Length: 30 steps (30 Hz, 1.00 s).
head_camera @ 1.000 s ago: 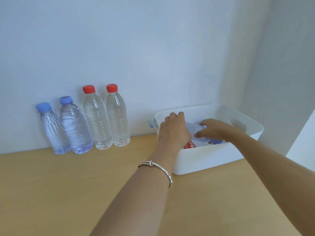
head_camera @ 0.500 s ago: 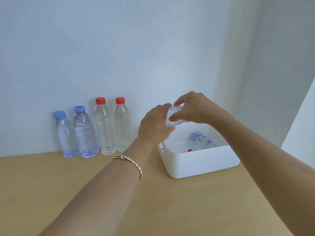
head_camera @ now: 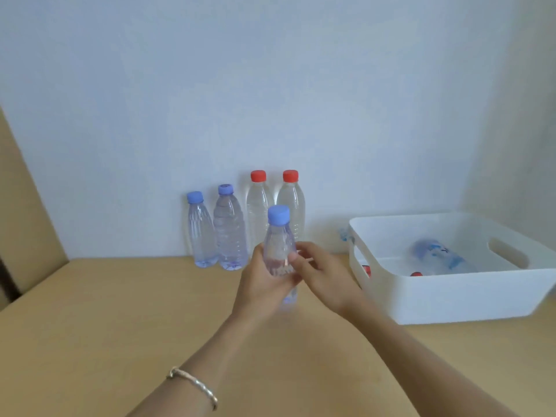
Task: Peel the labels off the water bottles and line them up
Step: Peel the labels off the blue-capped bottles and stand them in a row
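Observation:
A clear water bottle with a blue cap [head_camera: 278, 245] stands upright above the wooden table, held between both hands. My left hand [head_camera: 261, 281] grips its lower body from the left. My right hand [head_camera: 319, 272] pinches its middle from the right. Behind it, against the wall, a row of bare bottles stands: two with blue caps [head_camera: 200, 233] [head_camera: 228, 230] and two with red caps [head_camera: 257, 206] [head_camera: 296, 203]. A labelled bottle [head_camera: 436, 255] lies in the white bin [head_camera: 451, 299] at the right, and red caps show beside it.
The wooden table [head_camera: 105, 326] runs from the wall to the near edge. A tan board [head_camera: 21, 206] leans at the far left. A small blue and white scrap [head_camera: 344, 234] lies behind the bin's left corner. A bracelet is on my left wrist.
Both hands lifted a blue-capped bottle out of the white bin and carried it left, in front of the row. The camera view swung left, so the bin now sits at the right.

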Tool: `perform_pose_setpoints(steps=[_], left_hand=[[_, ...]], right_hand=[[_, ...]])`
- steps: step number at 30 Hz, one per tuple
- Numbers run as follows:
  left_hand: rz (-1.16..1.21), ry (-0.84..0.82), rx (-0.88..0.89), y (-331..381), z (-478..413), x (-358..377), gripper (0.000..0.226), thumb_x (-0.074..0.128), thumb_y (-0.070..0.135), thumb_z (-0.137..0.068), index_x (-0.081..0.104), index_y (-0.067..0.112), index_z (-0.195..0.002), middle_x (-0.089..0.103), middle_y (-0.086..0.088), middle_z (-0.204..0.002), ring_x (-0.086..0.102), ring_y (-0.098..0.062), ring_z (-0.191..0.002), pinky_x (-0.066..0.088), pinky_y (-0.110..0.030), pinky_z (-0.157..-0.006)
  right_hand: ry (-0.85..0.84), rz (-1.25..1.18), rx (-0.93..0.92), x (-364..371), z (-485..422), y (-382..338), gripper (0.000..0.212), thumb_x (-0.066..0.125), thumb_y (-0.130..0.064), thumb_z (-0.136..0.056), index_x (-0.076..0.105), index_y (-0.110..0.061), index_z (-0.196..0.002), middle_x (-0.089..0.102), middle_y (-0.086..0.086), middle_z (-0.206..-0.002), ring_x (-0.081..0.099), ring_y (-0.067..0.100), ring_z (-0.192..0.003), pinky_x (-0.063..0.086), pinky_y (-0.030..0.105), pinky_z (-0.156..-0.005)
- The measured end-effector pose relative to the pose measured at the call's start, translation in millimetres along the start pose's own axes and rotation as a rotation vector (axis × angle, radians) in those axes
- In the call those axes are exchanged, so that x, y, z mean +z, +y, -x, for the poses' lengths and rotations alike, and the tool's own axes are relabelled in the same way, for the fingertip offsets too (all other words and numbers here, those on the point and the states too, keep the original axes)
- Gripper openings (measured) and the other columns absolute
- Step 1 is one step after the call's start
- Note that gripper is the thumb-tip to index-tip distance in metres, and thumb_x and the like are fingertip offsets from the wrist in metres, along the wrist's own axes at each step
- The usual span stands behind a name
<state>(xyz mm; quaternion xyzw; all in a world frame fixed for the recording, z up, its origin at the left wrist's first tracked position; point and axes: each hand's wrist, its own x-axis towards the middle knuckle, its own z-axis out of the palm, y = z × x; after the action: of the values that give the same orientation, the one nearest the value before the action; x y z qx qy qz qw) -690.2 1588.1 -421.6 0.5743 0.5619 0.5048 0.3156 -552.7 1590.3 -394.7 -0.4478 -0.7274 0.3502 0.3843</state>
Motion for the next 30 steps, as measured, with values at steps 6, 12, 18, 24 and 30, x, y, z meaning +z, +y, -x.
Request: perform_pose_setpoints(steps=[6, 12, 18, 24, 30], left_hand=[[0.101, -0.01, -0.03, -44, 0, 3, 0.049, 0.076, 0.026, -0.08, 0.05, 0.027, -0.121, 0.073, 0.012, -0.088, 0.07, 0.001, -0.081, 0.05, -0.012, -0.065], [0.094, -0.086, -0.015, -62, -6, 6, 0.067, 0.079, 0.026, -0.069, 0.042, 0.033, -0.125, 0.074, 0.007, -0.097, 0.072, -0.013, -0.092, 0.059, -0.05, -0.079], [0.07, -0.103, 0.023, -69, -5, 5, 0.074, 0.08, 0.034, -0.07, 0.036, 0.036, -0.13, 0.07, 0.008, -0.111, 0.068, -0.009, -0.105, 0.057, -0.049, -0.085], [-0.046, -0.207, 0.051, -62, 4, -6, 0.086, 0.07, 0.022, -0.075, 0.022, 0.036, -0.144, 0.063, 0.019, -0.118, 0.062, 0.0, -0.111, 0.053, -0.037, -0.094], [-0.239, -0.21, 0.142, -54, 7, -17, 0.077, 0.068, 0.016, -0.086, 0.026, 0.044, -0.143, 0.055, 0.029, -0.106, 0.054, 0.018, -0.102, 0.051, -0.018, -0.088]], right_hand=[[0.051, -0.129, -0.037, 43, 1, 39, 0.025, 0.047, -0.026, -0.1, 0.053, -0.048, -0.111, 0.07, -0.007, -0.094, 0.066, 0.001, -0.085, 0.049, 0.015, -0.078], [0.106, -0.184, -0.026, 55, -2, 54, 0.023, 0.044, -0.029, -0.101, 0.051, -0.048, -0.113, 0.069, -0.027, -0.09, 0.062, -0.014, -0.084, 0.046, 0.008, -0.071], [0.082, -0.228, -0.018, 53, -8, 70, 0.031, 0.044, -0.041, -0.098, 0.06, -0.03, -0.121, 0.068, -0.023, -0.105, 0.061, -0.008, -0.1, 0.047, 0.015, -0.086], [0.038, -0.26, 0.005, 51, -16, 87, 0.055, 0.036, -0.062, -0.09, 0.066, -0.022, -0.112, 0.07, 0.0, -0.112, 0.064, 0.019, -0.11, 0.047, 0.05, -0.099], [0.07, -0.351, 0.068, 46, -19, 93, 0.056, 0.028, -0.057, -0.095, 0.07, -0.023, -0.109, 0.072, 0.005, -0.112, 0.065, 0.021, -0.111, 0.045, 0.05, -0.101]])
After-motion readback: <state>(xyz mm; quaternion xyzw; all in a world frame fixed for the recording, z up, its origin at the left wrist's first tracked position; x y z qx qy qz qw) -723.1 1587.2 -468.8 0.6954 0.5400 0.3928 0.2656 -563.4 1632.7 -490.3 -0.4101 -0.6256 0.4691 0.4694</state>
